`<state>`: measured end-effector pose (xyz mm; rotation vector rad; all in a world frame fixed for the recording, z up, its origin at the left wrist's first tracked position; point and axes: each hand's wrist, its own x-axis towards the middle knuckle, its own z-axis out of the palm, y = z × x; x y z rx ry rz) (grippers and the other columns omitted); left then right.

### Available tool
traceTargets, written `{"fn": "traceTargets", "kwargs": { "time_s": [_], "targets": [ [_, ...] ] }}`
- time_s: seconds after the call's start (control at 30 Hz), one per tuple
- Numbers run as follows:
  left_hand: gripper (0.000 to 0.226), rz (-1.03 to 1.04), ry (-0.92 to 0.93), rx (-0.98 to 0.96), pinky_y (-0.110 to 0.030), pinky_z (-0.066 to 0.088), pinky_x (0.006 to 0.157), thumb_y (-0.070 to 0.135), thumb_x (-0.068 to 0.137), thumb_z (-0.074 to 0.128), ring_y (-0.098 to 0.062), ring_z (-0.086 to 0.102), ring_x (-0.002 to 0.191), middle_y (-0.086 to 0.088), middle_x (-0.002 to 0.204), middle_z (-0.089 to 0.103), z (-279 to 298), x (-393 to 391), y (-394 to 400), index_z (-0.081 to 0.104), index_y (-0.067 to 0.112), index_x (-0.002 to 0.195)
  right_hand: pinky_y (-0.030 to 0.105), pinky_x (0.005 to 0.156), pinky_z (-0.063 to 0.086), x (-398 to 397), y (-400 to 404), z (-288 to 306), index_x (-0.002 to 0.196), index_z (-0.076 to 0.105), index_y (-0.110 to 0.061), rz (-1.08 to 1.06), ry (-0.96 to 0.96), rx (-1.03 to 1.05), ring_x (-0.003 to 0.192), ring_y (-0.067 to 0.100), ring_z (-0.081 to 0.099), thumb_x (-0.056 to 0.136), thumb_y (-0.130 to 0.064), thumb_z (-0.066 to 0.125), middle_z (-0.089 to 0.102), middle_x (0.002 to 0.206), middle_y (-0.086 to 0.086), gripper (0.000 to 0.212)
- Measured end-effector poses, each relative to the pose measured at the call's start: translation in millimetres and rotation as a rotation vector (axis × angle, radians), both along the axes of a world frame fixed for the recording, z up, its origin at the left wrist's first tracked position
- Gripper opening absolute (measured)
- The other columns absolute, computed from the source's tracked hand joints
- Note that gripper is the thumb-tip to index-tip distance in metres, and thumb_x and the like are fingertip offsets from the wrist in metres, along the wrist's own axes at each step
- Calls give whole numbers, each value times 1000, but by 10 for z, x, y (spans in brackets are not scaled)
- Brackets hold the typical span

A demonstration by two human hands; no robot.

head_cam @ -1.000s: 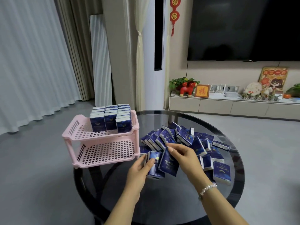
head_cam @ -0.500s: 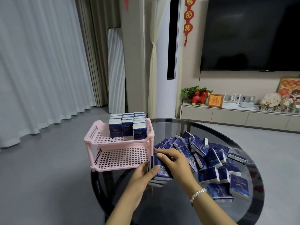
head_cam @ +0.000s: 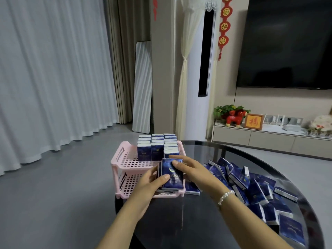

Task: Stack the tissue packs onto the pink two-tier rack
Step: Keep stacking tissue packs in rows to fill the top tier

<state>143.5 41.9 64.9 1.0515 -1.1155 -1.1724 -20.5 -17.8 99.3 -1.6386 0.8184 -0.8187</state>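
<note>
Lifted since 0.5 s ago, both hands grip seemingly several tissue packs against the rack.

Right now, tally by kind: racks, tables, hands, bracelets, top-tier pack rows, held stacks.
Pink rack: 1
Glass table: 1
Left hand, right hand: 2
Bracelet: 1
Pack rows, top tier: 3
Held pack stack: 1
Total: 9

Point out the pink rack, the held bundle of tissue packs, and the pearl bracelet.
pink rack (head_cam: 120,159): head view, left wall of top tier.
held bundle of tissue packs (head_cam: 172,177): head view, front pack's face.
pearl bracelet (head_cam: 225,196): head view, beads on right wrist.
</note>
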Motion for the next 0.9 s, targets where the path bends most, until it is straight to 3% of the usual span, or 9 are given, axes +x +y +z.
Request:
{"fn": "traceTargets", "kwargs": {
  "time_s": [0.13,0.27,0.4,0.53,0.67,0.8,0.9],
  "targets": [
    [45,-14,-14,-18,-39,51,90,14,85,67,-23,67,104,-5,113,71,93,154,-115,55,24,127,36,94,51,113,-119,185,120,60,-18,124,47,-43,104,19,66,91,-34,57,69,113,4,33],
    [53,7,-90,-40,-35,52,88,28,75,68,-18,68,102,1,112,71,203,323,-275,55,34,126,28,88,54,289,-253,364,115,64,-16,117,114,-135,98,16,68,91,-29,58,71,107,3,28],
    [35,62,-254,-76,-25,50,89,32,85,69,-6,66,103,12,114,67,322,522,-469,57,41,116,23,86,53,510,-460,480,119,62,-22,54,238,-295,97,4,65,89,-34,59,68,111,-7,32],
    [30,112,-453,-56,-27,47,95,30,89,63,-6,60,107,12,118,65,332,687,-697,53,42,114,13,79,47,685,-677,488,130,53,-24,-20,390,-399,101,1,57,90,-37,58,63,119,-7,43],
    [47,132,-565,-21,-28,42,98,32,90,63,-10,53,117,11,127,58,255,720,-885,46,34,133,27,96,45,754,-888,371,134,47,-29,-69,553,-481,113,12,54,90,-43,55,58,128,-4,47],
    [60,144,-664,-19,-34,41,105,34,88,64,-11,51,122,9,135,53,152,713,-1020,38,33,142,32,105,39,780,-1005,241,137,44,-26,-97,594,-533,123,13,48,89,-39,57,50,137,-4,51],
    [61,157,-712,-60,-24,38,100,29,89,63,-7,48,120,11,136,49,87,679,-1056,35,32,144,33,109,36,780,-1033,181,138,43,-24,-74,629,-606,129,13,42,89,-33,60,43,142,-3,53]
  ]
}}
